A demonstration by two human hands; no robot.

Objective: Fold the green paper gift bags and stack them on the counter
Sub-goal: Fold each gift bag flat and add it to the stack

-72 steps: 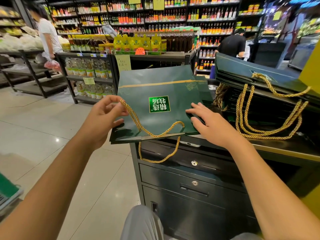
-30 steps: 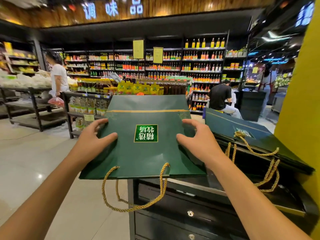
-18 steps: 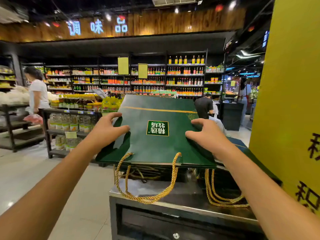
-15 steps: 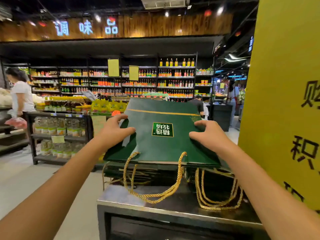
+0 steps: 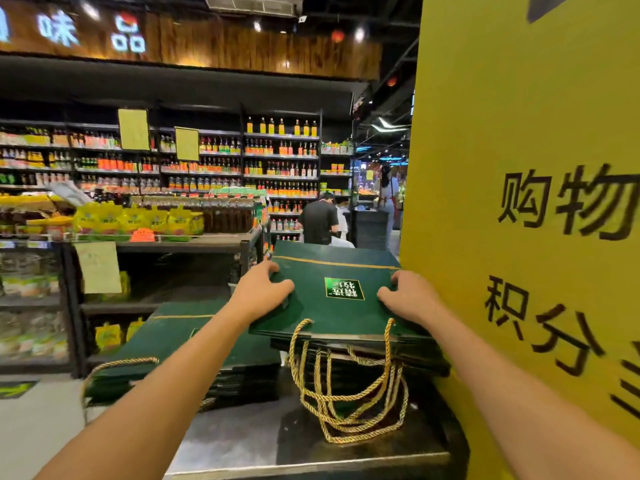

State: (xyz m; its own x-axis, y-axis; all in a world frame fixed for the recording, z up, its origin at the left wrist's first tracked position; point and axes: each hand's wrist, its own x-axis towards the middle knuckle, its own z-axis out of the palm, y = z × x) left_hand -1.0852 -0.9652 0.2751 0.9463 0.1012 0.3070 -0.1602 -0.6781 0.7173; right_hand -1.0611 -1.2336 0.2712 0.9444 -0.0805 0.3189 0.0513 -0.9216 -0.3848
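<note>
Hands first: my left hand (image 5: 263, 292) grips the left side edge of the top green bag (image 5: 329, 310), thumb lying on its face, and my right hand (image 5: 410, 296) grips the right side edge the same way. Holding both sides, I judge, keeps the flattened bag from springing open and lets me square it over the pile (image 5: 367, 356) beneath. That pile sits toward the right edge of the worktop (image 5: 263, 448), close beside the yellow pillar (image 5: 519, 168). The bag lies flat and seems to rest on that pile. Its mouth points at me and the near edge, with the rope handles (image 5: 349, 403) hanging down the pile's front. Its base points to the far edge, so the mouth-to-base axis runs near to far. Whether that is the longer side I cannot tell, foreshortened as it is. A second pile (image 5: 180, 341) lies toward the left edge.
</note>
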